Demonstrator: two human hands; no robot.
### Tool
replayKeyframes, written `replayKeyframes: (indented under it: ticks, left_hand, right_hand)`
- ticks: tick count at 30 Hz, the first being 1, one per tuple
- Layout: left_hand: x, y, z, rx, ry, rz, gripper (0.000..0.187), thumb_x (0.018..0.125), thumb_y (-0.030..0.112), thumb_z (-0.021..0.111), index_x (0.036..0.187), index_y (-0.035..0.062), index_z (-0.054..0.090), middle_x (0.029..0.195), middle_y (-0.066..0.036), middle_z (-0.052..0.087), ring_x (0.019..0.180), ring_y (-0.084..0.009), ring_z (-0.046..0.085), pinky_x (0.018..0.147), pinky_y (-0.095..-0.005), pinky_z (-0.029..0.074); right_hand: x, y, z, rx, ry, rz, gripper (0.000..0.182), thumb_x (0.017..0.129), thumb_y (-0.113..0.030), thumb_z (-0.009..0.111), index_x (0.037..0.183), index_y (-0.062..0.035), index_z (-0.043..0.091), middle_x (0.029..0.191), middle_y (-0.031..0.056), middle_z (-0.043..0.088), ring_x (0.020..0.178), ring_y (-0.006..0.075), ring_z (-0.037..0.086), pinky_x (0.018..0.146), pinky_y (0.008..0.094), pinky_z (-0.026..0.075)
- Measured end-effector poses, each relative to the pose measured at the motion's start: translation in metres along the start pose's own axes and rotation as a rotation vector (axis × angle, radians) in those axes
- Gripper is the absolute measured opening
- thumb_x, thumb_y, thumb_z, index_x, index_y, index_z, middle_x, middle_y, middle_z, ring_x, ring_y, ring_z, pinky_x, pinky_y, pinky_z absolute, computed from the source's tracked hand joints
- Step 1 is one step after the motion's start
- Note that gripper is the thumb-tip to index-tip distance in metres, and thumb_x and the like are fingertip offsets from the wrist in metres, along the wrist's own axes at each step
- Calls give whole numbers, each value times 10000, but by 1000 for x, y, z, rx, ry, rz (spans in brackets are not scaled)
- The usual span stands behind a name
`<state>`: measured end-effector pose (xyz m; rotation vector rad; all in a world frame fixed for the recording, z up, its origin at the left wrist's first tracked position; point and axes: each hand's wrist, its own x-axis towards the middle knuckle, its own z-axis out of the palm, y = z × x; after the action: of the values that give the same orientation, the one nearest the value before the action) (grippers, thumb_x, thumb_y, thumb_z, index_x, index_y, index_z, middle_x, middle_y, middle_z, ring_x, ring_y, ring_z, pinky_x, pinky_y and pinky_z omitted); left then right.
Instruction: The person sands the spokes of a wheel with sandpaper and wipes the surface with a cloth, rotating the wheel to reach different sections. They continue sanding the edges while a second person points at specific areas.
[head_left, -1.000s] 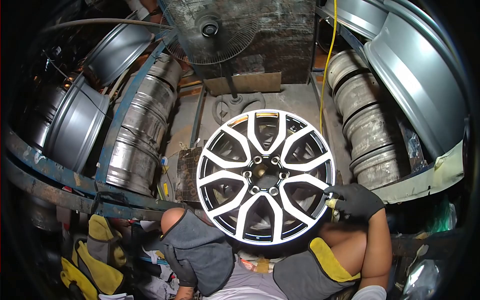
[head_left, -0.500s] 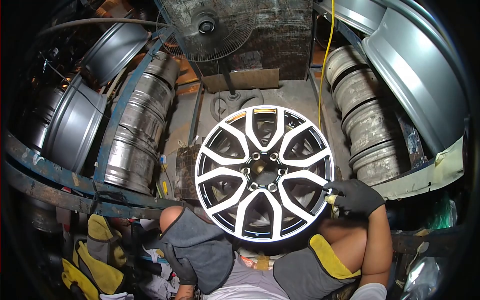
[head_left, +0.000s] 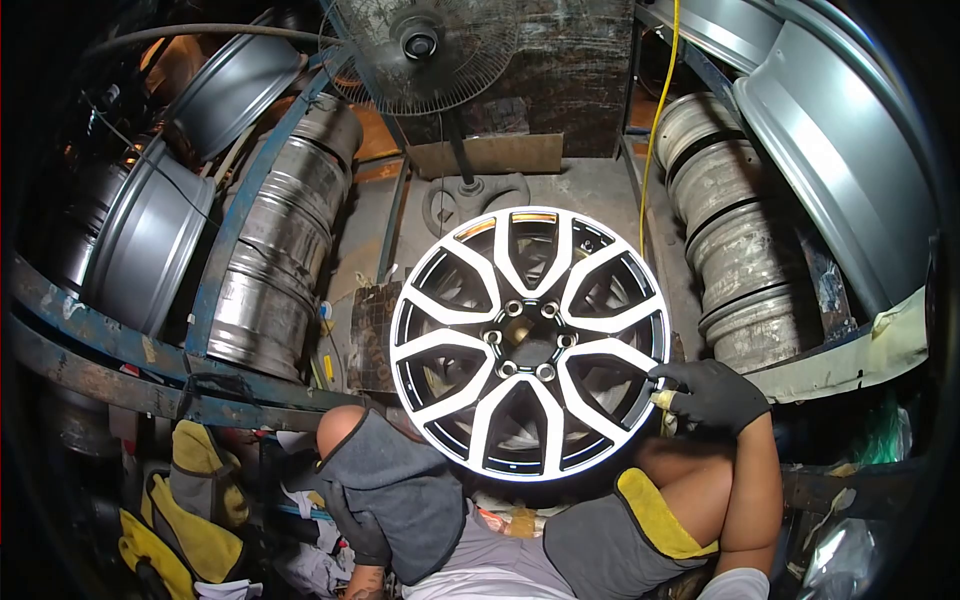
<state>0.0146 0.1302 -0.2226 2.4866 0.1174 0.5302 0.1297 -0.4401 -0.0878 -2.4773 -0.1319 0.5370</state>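
Observation:
A two-tone alloy wheel (head_left: 520, 440), black with bright machined spokes, lies face up in front of my knees. My right hand (head_left: 715, 398), in a dark glove, is at the wheel's right edge. Its fingers are closed round a small pale-yellow piece (head_left: 662, 399) pressed against the rim; I cannot tell what that piece is. My left hand (head_left: 362, 530), also gloved, rests low beside my left thigh, fingers stretched out along the grey cloth (head_left: 395, 490) draped there. A grey cloth with a yellow underside (head_left: 610, 530) covers my right thigh.
Rows of bare metal wheel barrels (head_left: 285, 240) line the left, with more barrels (head_left: 735, 235) on the right. Silver rims (head_left: 835, 150) lean on blue steel frames (head_left: 100, 345). A pedestal fan (head_left: 420, 45) stands ahead beside a yellow cord (head_left: 661, 100). Yellow-grey cloths (head_left: 195, 535) hang lower left.
The view has shifted slightly, so the surroundings sit a little differently in it. Both hands and the wheel keep practically the same positions.

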Motion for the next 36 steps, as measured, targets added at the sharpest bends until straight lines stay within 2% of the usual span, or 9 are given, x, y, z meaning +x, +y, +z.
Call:
replayKeyframes:
  ticks: [2,6,9,14,17,22,25,30,36]
  left_hand:
    - [-2,-2,1,2,-2,-25,706,1035,489,464,1504,-34,395,1553,-260,387,1448,-426,356,1208,-502,223]
    - [-4,-10,2,-6,-3,-31,709,1034,485,472,1509,-35,390,1558,-255,384,1452,-419,353,1213,-499,218]
    - [-4,-12,0,-36,-38,-56,752,1023,486,496,1553,-22,332,1612,-207,346,1505,-353,302,1239,-454,186]
    - [0,-2,0,-35,-24,-55,743,1028,491,470,1537,-34,342,1596,-243,341,1494,-400,301,1230,-496,190]
    - [2,2,0,-62,-45,-78,767,1028,519,459,1547,-30,324,1621,-238,307,1512,-395,272,1238,-495,172]
    - [0,-3,1,-60,-40,-51,824,1025,587,442,1552,-33,310,1636,-231,285,1519,-392,259,1243,-494,160]
    - [-1,-6,1,-32,-41,-57,859,1022,615,432,1560,-40,290,1638,-230,281,1521,-387,255,1246,-491,156]
    - [-1,-6,3,-42,-10,-62,859,1010,589,460,1584,-23,275,1630,-211,324,1511,-345,301,1239,-453,196]
    - [1,-3,0,-41,-24,-47,865,1010,603,452,1585,-20,277,1630,-211,324,1510,-349,301,1234,-464,205]
  right_hand:
    - [0,2,2,2,27,-31,453,922,-390,660,1251,-80,672,918,189,731,845,365,713,780,445,534]
    - [0,10,7,-18,45,-58,437,928,-379,650,1243,-76,674,927,188,731,840,363,710,779,451,534]
    - [0,7,3,6,-6,18,514,929,-480,633,1260,-88,677,1050,244,716,984,433,669,893,502,506]
    - [-1,2,-1,-25,-28,27,511,931,-486,622,1278,-113,661,1085,235,713,1009,430,665,909,504,495]
    - [-1,12,9,-73,87,-93,507,939,-459,608,1256,-69,675,963,234,717,909,418,683,851,492,510]
    - [-3,10,6,-51,44,-60,518,944,-465,598,1284,-79,661,1032,229,722,948,425,678,895,492,507]
    - [-4,0,-2,-55,-37,34,532,928,-464,606,1301,-88,652,1145,203,712,1056,393,668,936,488,498]
    - [-6,7,3,-23,6,-21,522,919,-437,615,1311,-95,649,1165,201,706,1059,388,669,932,481,504]
    - [-5,2,1,-20,-13,16,524,911,-430,622,1316,-98,649,1173,200,705,1071,389,667,946,476,504]
